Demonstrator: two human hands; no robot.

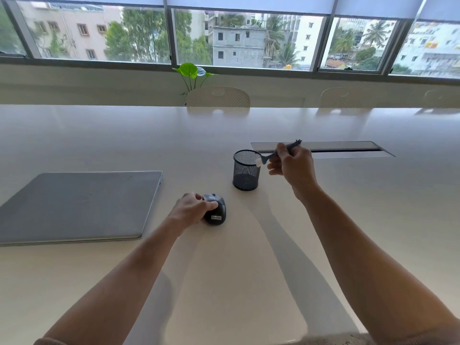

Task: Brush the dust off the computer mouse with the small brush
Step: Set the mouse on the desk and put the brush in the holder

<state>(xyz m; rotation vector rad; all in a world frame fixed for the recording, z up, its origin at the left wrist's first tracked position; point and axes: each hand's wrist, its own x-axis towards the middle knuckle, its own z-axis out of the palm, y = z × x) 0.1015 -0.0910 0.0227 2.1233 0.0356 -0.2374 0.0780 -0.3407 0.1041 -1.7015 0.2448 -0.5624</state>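
Near the middle of the pale surface (224,282) lies the dark computer mouse (215,209), a white label on its near end. The left hand (191,208) rests against the mouse's left side, its fingers (199,197) curled over the front edge and the thumb across the top, gripping it where it sits on the surface.

Beyond and to the right, the right hand (293,165) is raised above the surface, well apart from the mouse. Its fingers are closed in a pinch around the handle of the small brush (278,151). This dark blue brush slants down to the left, and its white bristle head is just beside the rim of a black mesh cup (246,170). Whether bristles and rim touch cannot be told. What can be seen of the cup's inside shows nothing in it.

At the left of the surface lies a closed grey laptop (77,205). Behind the right hand a long cable hatch (348,146) is set into the surface. Along the far edge stand pale perforated chairs (218,99), with a green leafy plant (191,73) beside one. Wide windows (99,33) with partly lowered blinds show buildings and trees outside.
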